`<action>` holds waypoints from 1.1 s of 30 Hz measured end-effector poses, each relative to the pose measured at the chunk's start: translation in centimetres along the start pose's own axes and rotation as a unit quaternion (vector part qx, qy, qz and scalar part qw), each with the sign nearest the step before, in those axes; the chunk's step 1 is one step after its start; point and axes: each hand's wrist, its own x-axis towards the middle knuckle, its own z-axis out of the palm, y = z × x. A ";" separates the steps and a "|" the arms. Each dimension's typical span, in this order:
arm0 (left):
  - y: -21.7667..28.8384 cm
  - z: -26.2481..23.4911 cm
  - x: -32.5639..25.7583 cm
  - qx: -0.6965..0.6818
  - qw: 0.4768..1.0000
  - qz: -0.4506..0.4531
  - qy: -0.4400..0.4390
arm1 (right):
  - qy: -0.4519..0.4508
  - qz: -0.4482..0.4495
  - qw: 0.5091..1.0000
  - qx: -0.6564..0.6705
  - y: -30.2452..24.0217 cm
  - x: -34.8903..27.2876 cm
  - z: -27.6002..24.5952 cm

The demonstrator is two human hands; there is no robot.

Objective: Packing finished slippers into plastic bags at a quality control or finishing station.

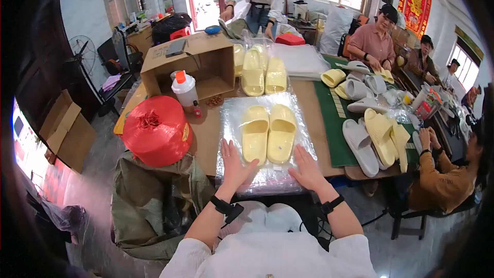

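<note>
A pair of pale yellow slide sandals (256, 141) lies side by side on a stack of clear plastic bags (231, 118), toes pointing away from me. My left hand (234, 163) rests flat on the bags just left of the pair, its thumb close to the left heel. On the other side, my right hand (307, 167) lies with fingers stretched out beside the right sandal's heel. Neither hand holds anything. Beyond the stack sit more yellow slides (276, 74) in clear plastic.
At left are a big red roll of plastic twine (157, 131), a white bottle with an orange cap (184, 90) and an open cardboard box (154, 72). Grey and yellow slides (360, 141) cover a green mat (329, 139) at right. Several people work around the table.
</note>
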 end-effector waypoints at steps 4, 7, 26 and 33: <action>-0.4 0.2 0.8 -0.047 0.996 -0.077 -0.004 | 0.000 0.000 1.000 -0.007 -0.7 0.1 -0.4; 0.3 0.1 1.3 -0.037 0.994 -0.106 -0.017 | 0.007 0.002 1.000 -0.002 -0.9 0.0 -0.4; -0.6 -0.1 0.6 -0.202 0.978 -0.057 0.009 | 0.021 -0.009 0.999 0.044 -1.6 0.0 -1.4; -0.5 -1.0 0.1 -0.398 0.912 -0.098 -0.011 | 0.083 0.133 0.886 0.437 1.5 1.8 -1.2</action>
